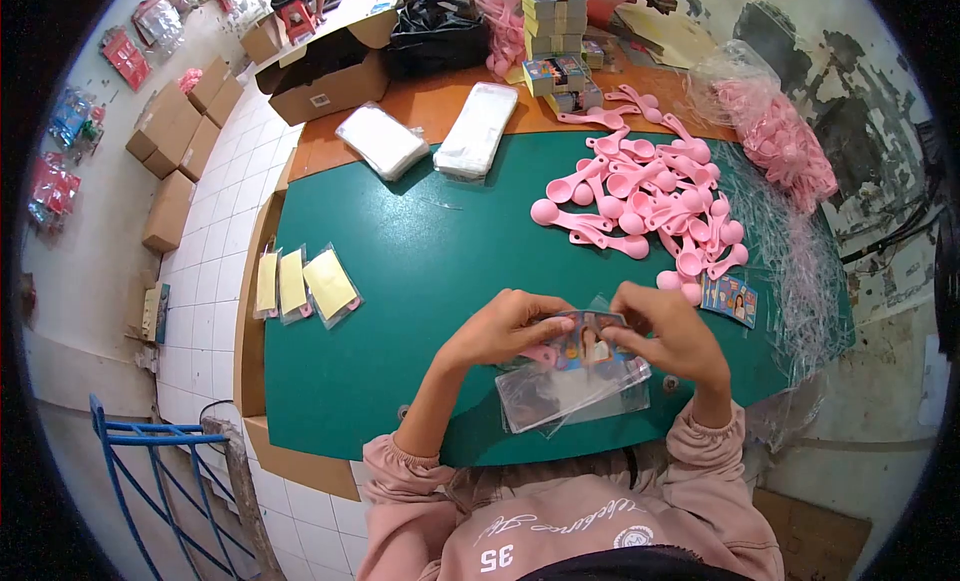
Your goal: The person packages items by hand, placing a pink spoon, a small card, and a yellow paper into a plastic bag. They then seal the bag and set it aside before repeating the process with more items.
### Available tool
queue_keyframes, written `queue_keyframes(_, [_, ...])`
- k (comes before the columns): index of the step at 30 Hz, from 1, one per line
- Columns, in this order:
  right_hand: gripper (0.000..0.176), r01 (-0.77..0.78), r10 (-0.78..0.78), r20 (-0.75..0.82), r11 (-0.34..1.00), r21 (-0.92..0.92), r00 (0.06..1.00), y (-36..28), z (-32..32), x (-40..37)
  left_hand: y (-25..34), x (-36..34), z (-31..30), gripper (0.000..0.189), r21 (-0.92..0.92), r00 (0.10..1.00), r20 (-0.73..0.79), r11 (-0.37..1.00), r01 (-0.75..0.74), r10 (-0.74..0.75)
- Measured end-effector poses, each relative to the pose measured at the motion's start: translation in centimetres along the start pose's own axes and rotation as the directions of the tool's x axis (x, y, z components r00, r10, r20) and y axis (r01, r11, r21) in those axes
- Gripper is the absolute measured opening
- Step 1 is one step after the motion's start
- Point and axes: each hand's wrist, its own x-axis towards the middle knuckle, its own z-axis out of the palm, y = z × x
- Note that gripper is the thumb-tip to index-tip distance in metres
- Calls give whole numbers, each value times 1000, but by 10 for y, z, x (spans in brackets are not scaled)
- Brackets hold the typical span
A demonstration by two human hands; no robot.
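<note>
My left hand (515,328) pinches the left edge of a clear plastic bag with a printed card (592,347) in it, near the front of the green table. Opposite it, my right hand (668,333) grips the bag's upper right edge, fingers bent. A pink measuring spoon (540,354) shows partly by the left fingers, the rest covered. Beneath both hands lies a small stack of clear plastic bags (545,399). Beyond my right hand are several loose printed cards (730,299) and a heap of pink measuring spoons (650,191).
Three filled bags with yellow backs (330,283) lie at the table's left. Two stacks of clear bags (477,131) sit at the back, near bundled cards (555,41) and an open cardboard box (330,81). Crumpled plastic (790,271) covers the right edge of the green table (420,251).
</note>
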Motion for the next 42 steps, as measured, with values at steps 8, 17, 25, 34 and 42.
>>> queue_keyframes(8, [18, -94, 93, -21, 996, -8, 995, -2, -1, -5, 6, -2, -3, 29, 236, 999, 45, 972, 9, -20])
queue_keyframes(17, [20, -125, 125, -20, 992, -6, 992, -13, -3, -8, 5, -4, -1, 30, 257, 999, 33, 966, -41, 33])
queue_keyframes(25, [19, 21, -19, 12, 985, -172, 1000, 4, 26, 4, -4, -2, 15, 29, 219, 955, 7, 931, -291, 296])
queue_keyframes(34, [26, -11, 0, 115, 995, 97, 993, 14, 20, 3, 1, -1, 15, 33, 275, 992, -115, 961, -20, 53])
queue_keyframes(42, [16, -101, 111, -131, 992, 78, 985, 19, 20, 3, 1, -16, -11, 37, 303, 997, 13, 950, -74, 74])
